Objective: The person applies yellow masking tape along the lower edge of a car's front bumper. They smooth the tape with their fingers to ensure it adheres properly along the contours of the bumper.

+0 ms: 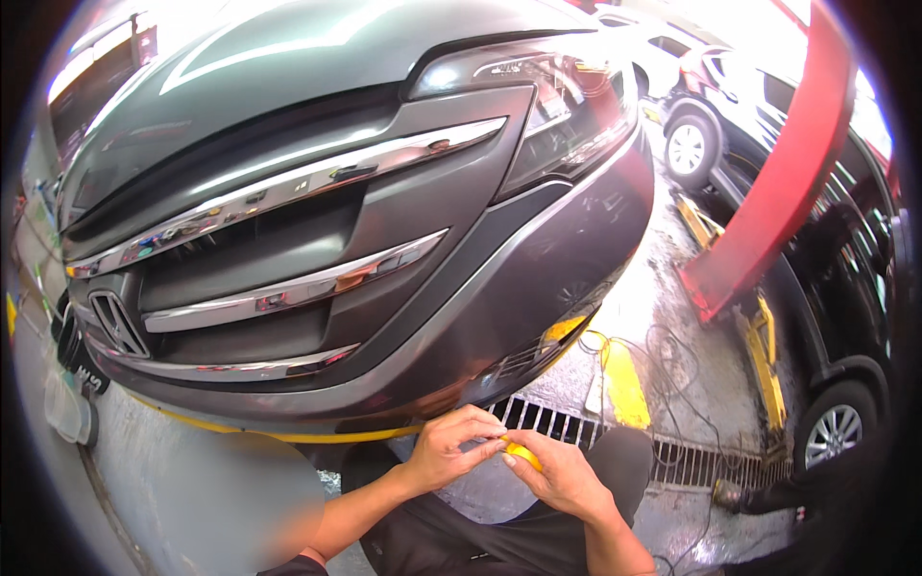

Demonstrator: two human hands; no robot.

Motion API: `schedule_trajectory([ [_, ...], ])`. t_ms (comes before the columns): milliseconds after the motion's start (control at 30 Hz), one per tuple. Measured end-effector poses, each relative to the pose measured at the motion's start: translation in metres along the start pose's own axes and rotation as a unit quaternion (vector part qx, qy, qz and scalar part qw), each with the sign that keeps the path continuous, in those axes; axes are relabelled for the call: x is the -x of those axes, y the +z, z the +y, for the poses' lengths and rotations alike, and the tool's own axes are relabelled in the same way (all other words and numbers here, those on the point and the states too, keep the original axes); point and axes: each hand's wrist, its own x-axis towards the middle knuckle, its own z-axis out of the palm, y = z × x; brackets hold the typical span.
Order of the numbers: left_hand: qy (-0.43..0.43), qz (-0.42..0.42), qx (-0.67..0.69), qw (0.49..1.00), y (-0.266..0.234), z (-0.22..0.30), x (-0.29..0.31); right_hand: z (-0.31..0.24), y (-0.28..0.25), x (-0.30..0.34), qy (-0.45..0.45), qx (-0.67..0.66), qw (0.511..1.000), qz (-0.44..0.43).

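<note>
My right hand (567, 475) is closed round a small, rounded yellow thing (523, 455); the fingers cover much of it, and I cannot tell its kind. Close beside it, my left hand (451, 446) has its fingertips pinched together at the yellow thing's end; whatever lies between them is too small to make out. Both hands are above my dark-trousered lap, just below the front bumper (538, 288) of a dark grey car. Along the bumper's lower edge runs a thin yellow strip (355, 437). Chrome bars (307, 293) cross the grille above.
A slotted floor grate (711, 464) passes under the car's corner. Cables (672, 365) lie near a yellow piece (624, 384) on the floor. To the right stand a red post (778, 202), a black car (840, 259) and a person's shoe (727, 494). A blurred patch covers the lower left.
</note>
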Motion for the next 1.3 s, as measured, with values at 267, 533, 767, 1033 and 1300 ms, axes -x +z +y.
schedule_trajectory([
  [267,0.061,0.061,-0.233,0.969,0.046,0.006,-0.044,0.073,-0.064,-0.046,-0.064,-0.13,0.981,-0.127],
  [533,0.082,0.244,-0.635,0.728,0.047,0.046,-0.131,0.141,-0.125,-0.075,-0.069,-0.25,0.952,-0.164],
  [767,-0.044,0.27,-0.725,0.632,0.066,0.033,-0.185,0.184,-0.164,-0.087,-0.074,-0.267,0.926,-0.257],
  [1033,-0.03,0.302,-0.748,0.59,0.077,0.031,-0.193,0.246,-0.171,-0.095,0.005,-0.358,0.885,-0.297],
  [1300,-0.025,0.313,-0.755,0.575,0.077,0.027,-0.188,0.281,-0.168,-0.098,-0.001,-0.325,0.881,-0.345],
])
